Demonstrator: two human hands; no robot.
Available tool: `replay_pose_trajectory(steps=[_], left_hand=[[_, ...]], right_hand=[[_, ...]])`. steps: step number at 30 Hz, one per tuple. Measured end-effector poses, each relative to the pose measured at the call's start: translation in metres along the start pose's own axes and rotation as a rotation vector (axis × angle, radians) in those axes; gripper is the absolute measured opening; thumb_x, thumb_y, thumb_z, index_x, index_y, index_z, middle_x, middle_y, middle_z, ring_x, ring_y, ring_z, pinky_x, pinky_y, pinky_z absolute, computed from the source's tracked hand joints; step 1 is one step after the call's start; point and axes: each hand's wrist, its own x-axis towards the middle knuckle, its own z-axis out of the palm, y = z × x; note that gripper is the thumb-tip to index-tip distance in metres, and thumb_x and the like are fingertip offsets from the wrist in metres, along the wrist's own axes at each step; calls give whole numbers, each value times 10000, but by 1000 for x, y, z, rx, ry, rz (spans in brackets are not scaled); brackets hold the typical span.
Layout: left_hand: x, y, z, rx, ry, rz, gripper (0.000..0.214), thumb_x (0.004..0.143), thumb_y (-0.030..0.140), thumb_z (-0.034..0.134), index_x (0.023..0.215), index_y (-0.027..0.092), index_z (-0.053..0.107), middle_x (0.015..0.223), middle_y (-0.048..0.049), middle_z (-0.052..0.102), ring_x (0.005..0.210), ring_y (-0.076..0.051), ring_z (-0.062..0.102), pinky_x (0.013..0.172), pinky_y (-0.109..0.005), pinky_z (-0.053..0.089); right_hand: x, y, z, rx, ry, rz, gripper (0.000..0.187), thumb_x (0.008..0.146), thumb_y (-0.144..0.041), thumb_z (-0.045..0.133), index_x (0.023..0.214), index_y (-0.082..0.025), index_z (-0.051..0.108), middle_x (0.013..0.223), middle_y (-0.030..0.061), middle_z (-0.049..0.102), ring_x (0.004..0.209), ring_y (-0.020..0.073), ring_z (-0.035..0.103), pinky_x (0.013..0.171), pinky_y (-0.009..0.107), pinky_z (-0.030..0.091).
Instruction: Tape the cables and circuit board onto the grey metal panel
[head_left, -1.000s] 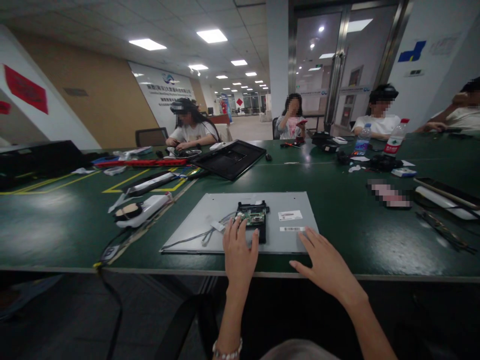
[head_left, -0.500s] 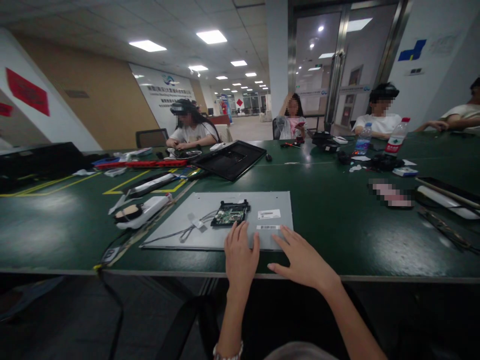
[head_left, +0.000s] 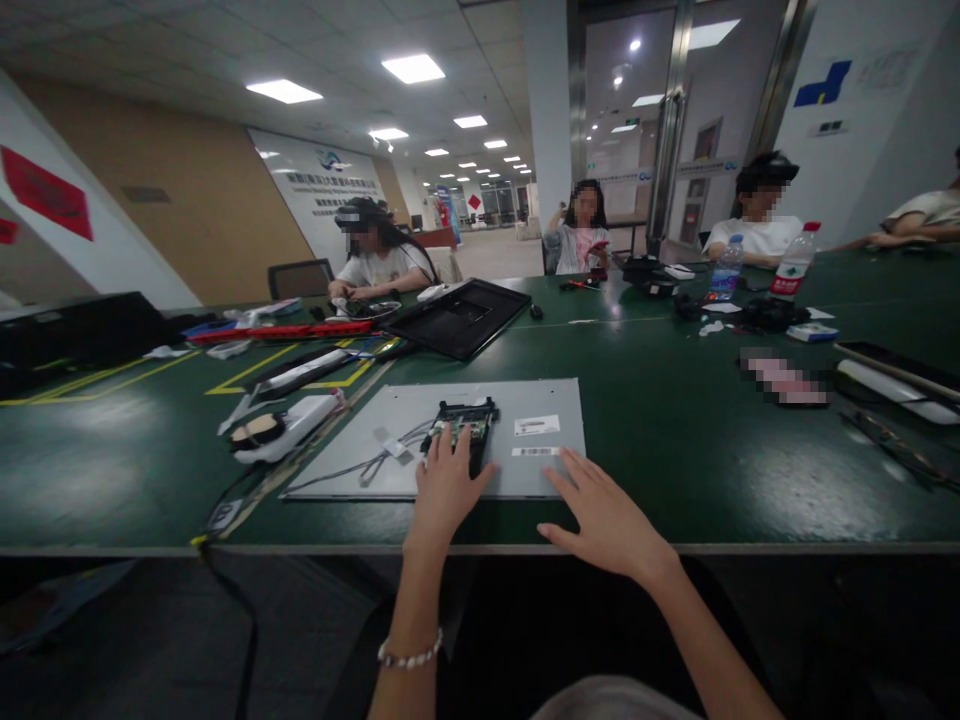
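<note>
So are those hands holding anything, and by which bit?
Nothing looks gripped: the left hand is spread over the circuit board, and the right hand is open at the near right corner of the grey panel.

From a head-worn camera, the long, dark green, glossy tabletop (head_left: pixel 660 420) is viewed from its near edge, forward and downward. The bare left hand (head_left: pixel 446 490) and bare right hand (head_left: pixel 609 515) are framed close at lower centre; the pale grey panelled ceiling (head_left: pixel 337 50) is taken in farther off, above.
</note>
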Motion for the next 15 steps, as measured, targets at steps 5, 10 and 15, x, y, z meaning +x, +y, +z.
replay_pose_trajectory(steps=[5,10,15], left_hand=[[43,-20,3,114,-140,60,672,888,531,498,1432,145,412,1413,-221,482,1330,-384,397,994,-538,402],[85,-28,9,174,-146,7,674,900,528,463,1413,95,417,1346,-251,528,1266,-381,464,985,-514,399],[96,-33,18,176,-129,-26,703,905,544,420,1430,78,394,1382,-266,494,1272,-387,459,988,-522,393]], right_hand=[[0,-1,-1,9,-7,2,732,900,-609,484,1472,-159,407,1596,141,233,1471,287,200,1196,455,208],[1,0,-2,9,-7,5,735,900,-609,483,1476,-161,399,1596,140,231,1471,286,200,1193,461,214],[1,-1,-2,19,-8,3,734,898,-610,485,1478,-170,398,1600,127,229,1470,286,203,1196,451,210]])
